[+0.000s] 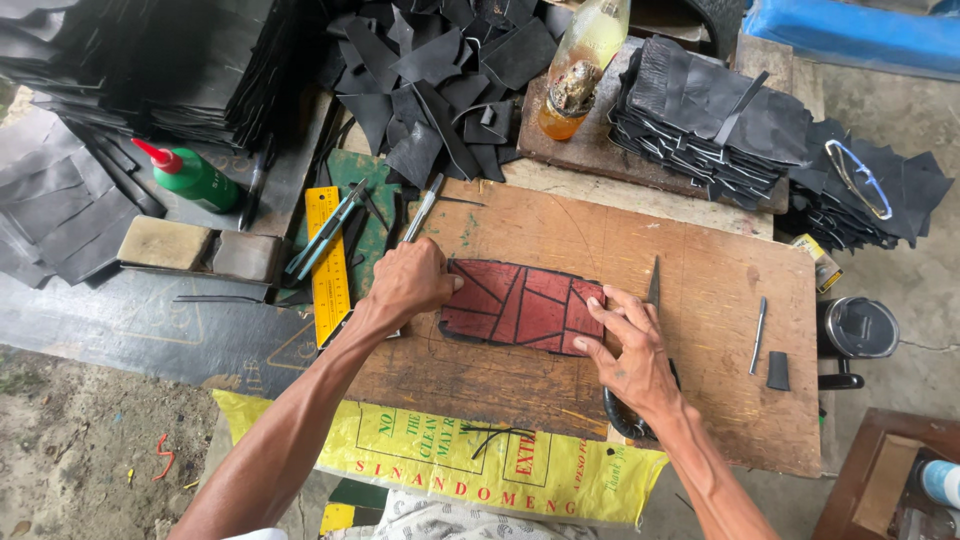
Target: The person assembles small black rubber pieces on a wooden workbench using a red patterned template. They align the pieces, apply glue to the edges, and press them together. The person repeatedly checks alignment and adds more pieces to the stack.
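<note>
Nearest you, a yellow printed sack (440,465) hangs over the near edge of the wooden board (700,300). On that board your right hand (630,350) presses flat, fingers spread, on the right end of the red patchwork piece (520,305), gripping nothing; scissors (640,400) lie under it. Your left hand (410,280) pins the piece's left end, fingers curled together over the edge. The piece looks thin, light and floppy, so I'd hold it down flat at both ends rather than pinch it. Farther off lie a yellow ruler (328,265), a green glue bottle (195,175) and stacks of black offcuts (710,120).
</note>
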`<move>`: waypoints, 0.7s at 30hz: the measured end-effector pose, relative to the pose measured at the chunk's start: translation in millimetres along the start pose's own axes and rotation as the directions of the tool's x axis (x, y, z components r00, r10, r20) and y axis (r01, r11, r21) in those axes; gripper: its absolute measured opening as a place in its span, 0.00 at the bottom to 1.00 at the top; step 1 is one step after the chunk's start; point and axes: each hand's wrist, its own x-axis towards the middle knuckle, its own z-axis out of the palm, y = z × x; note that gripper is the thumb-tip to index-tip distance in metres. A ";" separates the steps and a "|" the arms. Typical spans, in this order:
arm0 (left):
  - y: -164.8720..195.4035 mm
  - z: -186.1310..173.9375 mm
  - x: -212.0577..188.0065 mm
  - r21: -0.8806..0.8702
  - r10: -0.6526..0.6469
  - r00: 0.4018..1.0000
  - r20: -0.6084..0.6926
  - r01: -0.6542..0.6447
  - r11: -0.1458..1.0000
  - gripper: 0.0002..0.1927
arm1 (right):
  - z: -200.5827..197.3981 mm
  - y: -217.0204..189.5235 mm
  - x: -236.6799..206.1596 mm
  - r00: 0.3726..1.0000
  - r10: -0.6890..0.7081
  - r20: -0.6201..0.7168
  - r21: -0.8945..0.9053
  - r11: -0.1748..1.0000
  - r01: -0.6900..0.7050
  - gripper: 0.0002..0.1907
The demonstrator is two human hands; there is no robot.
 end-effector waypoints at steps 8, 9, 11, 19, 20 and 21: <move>-3.4 4.4 -0.2 -0.035 -0.007 1.000 -0.014 0.006 0.999 0.17 | 2.5 -2.2 0.4 1.000 0.017 0.008 -0.016 1.000 -0.017 0.28; -4.0 4.1 -0.3 -0.038 -0.013 1.000 -0.013 0.012 0.999 0.17 | 2.4 -2.6 0.7 1.000 0.008 0.007 -0.023 1.000 -0.008 0.27; -4.6 3.8 -0.7 -0.040 0.000 1.000 -0.022 -0.001 0.999 0.18 | 1.4 -2.9 1.3 1.000 0.009 0.012 -0.021 1.000 -0.009 0.27; -0.2 6.7 -3.4 -0.024 0.003 0.999 -0.041 -0.004 1.000 0.20 | -0.6 -2.6 3.7 1.000 -0.003 -0.008 0.016 1.000 0.003 0.28; 0.2 7.1 -3.2 -0.008 0.007 0.999 -0.047 -0.007 1.000 0.20 | -0.7 -2.9 3.4 1.000 0.008 -0.007 0.012 1.000 -0.008 0.28; -0.4 6.9 -2.9 0.010 0.008 0.999 -0.053 -0.008 1.000 0.21 | -0.4 -3.5 3.2 1.000 0.017 -0.005 0.010 1.000 -0.017 0.28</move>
